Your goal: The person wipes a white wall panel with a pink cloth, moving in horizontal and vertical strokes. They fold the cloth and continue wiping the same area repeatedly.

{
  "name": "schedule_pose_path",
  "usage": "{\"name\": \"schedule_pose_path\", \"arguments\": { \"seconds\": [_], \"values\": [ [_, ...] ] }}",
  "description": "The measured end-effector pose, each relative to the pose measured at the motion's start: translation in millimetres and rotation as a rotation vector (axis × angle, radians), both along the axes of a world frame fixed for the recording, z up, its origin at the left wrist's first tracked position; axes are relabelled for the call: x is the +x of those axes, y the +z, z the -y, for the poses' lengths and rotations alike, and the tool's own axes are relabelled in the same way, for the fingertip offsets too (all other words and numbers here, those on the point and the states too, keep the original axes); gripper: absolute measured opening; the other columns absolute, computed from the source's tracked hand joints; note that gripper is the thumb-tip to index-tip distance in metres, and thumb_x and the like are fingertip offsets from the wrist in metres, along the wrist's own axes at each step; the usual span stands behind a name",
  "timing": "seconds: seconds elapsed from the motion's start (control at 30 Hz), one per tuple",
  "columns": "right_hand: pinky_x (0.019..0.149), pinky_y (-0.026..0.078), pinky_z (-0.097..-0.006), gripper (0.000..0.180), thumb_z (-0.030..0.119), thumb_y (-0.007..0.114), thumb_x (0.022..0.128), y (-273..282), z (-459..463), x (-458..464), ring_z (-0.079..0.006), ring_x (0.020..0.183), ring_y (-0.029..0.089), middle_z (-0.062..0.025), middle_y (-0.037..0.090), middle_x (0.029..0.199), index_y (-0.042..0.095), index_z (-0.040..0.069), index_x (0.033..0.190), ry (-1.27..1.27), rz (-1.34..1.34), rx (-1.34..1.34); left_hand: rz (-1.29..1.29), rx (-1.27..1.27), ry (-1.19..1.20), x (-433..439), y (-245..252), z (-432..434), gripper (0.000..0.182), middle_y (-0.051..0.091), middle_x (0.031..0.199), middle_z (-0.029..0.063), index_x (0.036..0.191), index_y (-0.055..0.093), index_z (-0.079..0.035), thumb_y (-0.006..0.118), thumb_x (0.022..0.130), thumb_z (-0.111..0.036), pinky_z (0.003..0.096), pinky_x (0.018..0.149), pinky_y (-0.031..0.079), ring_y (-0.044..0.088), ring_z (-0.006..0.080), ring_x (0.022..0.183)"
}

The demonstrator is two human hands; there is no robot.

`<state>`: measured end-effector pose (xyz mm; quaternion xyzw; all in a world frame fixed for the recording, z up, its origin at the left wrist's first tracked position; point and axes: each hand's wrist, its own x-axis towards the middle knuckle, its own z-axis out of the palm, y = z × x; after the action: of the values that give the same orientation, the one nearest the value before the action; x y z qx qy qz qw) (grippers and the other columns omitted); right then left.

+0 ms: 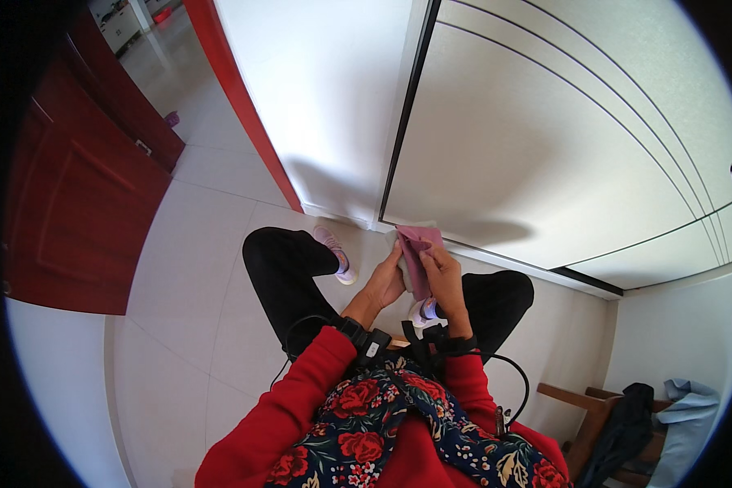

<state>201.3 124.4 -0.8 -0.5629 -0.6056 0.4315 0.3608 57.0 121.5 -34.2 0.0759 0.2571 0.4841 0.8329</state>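
Between my knees, a folded pink cloth (427, 236) lies against a pale grey cloth (406, 267), and both are held up above the floor. My left hand (383, 283) grips the pair from the left side, thumb on top. On the right, my right hand (445, 277) pinches a fold of the pink cloth between thumb and fingers. The lower end of the pink cloth hangs down between the hands. My fingers hide part of both cloths.
A white sliding wardrobe door (524, 152) stands close in front. At the left is a red-brown wooden door (85, 201) beside an open doorway. Clothes (622, 427) hang over a wooden chair (576, 396) at lower right. A black cable (524, 378) loops by my right wrist.
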Motion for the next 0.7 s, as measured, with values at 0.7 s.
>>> {"name": "schedule_pose_path", "arguments": {
  "seconds": [0.7],
  "values": [
    [0.088,0.052,-0.0297,0.028,0.023,0.058,0.1,15,-7,71,-0.0122,0.099,0.063,-0.0015,0.067,0.11,0.065,0.004,0.119,-0.44,-0.841,-0.051,0.105,0.04,-0.009,-10,-6,0,0.065,0.049,0.143,0.0097,0.144,0.041,-0.009,0.064,0.093,-0.042,0.0462,0.112,0.036,0.048,0.0274,0.131]
  ]
}}
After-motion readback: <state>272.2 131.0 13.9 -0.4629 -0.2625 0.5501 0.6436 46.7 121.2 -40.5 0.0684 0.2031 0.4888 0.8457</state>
